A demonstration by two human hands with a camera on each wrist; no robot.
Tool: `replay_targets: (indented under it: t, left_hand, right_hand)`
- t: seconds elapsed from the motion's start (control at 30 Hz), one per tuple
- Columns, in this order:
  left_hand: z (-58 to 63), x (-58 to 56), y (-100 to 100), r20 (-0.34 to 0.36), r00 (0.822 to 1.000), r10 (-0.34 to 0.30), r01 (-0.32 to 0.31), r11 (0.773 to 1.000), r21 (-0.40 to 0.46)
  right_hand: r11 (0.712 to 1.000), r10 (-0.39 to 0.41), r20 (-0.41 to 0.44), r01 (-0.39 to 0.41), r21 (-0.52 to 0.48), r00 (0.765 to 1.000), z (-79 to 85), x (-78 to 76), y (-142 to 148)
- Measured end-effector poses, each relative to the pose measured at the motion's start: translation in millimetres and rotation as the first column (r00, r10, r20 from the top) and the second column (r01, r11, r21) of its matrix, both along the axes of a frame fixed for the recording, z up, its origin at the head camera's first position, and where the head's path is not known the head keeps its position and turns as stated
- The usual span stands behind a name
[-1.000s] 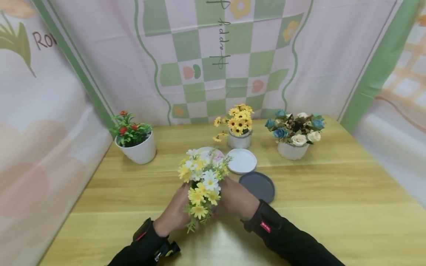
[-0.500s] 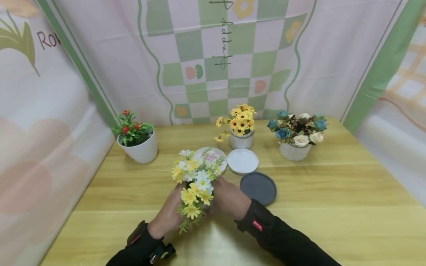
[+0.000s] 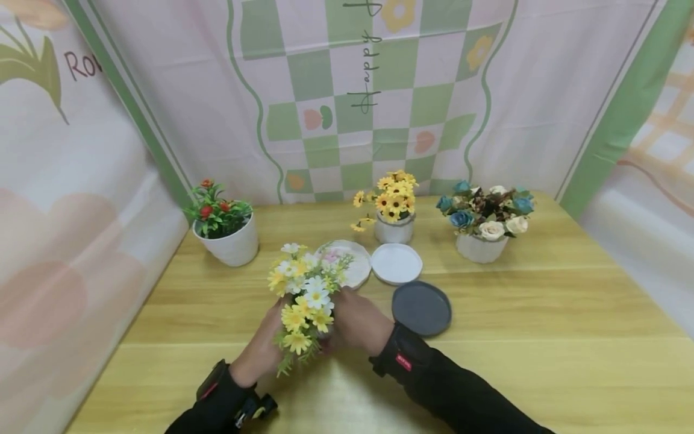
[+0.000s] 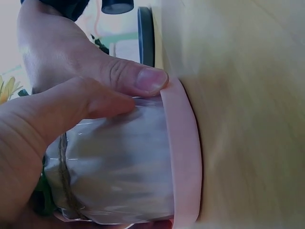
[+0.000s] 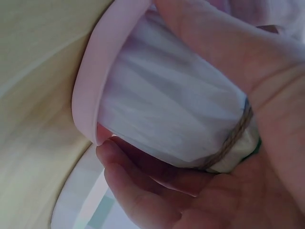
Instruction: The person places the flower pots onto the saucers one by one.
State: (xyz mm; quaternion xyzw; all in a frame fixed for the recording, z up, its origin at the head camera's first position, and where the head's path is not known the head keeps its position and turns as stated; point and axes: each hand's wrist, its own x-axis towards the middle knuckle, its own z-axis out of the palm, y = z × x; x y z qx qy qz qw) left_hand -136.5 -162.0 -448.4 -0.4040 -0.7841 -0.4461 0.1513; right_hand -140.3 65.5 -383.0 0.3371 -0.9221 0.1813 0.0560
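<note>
Daisies (image 3: 303,295) in yellow and white top a twine-tied pot (image 4: 114,167) that we grip between our left hand (image 3: 264,343) and our right hand (image 3: 362,322), fingers curled round its pale sides. Its base appears to sit inside a pink saucer (image 4: 183,157) against the surface (image 3: 569,337), our right fingertips (image 5: 107,149) touching the rim. We judge the step to be seating the pot; next, we should check it stands level, then loosen both hands evenly. Just right of our right hand lies a dark grey saucer (image 3: 422,308); beyond our hands, a white saucer (image 3: 397,263).
</note>
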Motion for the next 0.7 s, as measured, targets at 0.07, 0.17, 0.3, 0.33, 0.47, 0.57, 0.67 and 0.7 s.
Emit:
replay_targets:
  t: [0.07, 0.17, 0.3, 0.33, 0.47, 0.57, 0.67, 0.7]
  left_hand:
    - [-3.5, -5.0, -3.2, 0.000, 0.999, -0.035, 0.035, 0.999, 0.024]
    - [-6.1, -8.5, -7.9, 0.038, 0.998, -0.057, 0.054, 0.997, 0.053]
    - [-6.5, -7.9, -14.4, 0.035, 0.999, -0.039, 0.037, 0.997, 0.067]
    - [-9.5, -10.4, -16.8, 0.020, 0.999, -0.042, 0.041, 0.997, 0.070]
    - [-27.8, -22.9, -31.3, 0.033, 0.998, -0.048, 0.045, 0.996, 0.072]
    - [-56.7, -40.7, -47.8, 0.115, 0.992, -0.056, 0.048, 0.996, 0.076]
    - [-68.8, -48.6, -56.9, 0.162, 0.986, -0.042, 0.031, 0.997, 0.069]
    - [-68.8, -49.0, -57.8, 0.153, 0.987, -0.040, 0.029, 0.997, 0.071]
  right_hand:
    - [1.000, -0.001, 0.035, 0.001, -0.007, 0.999, 0.7, -1.3, -3.5]
    - [1.000, -0.013, 0.104, 0.015, -0.026, 0.994, 1.7, -3.2, -10.2]
    - [0.999, -0.018, 0.154, 0.025, -0.041, 0.988, 1.9, -6.4, -20.2]
    - [0.999, -0.020, 0.155, 0.026, -0.039, 0.988, 1.7, -7.3, -22.6]
    - [1.000, -0.015, 0.146, 0.017, -0.010, 0.989, 0.6, -10.9, -31.0]
    - [1.000, -0.002, 0.133, 0.000, 0.012, 0.991, -0.2, -13.6, -36.2]
    - [1.000, 0.000, 0.139, -0.002, 0.018, 0.990, -0.9, -16.1, -40.8]
    - [1.000, -0.003, 0.140, 0.000, 0.017, 0.990, -1.2, -16.6, -42.1]
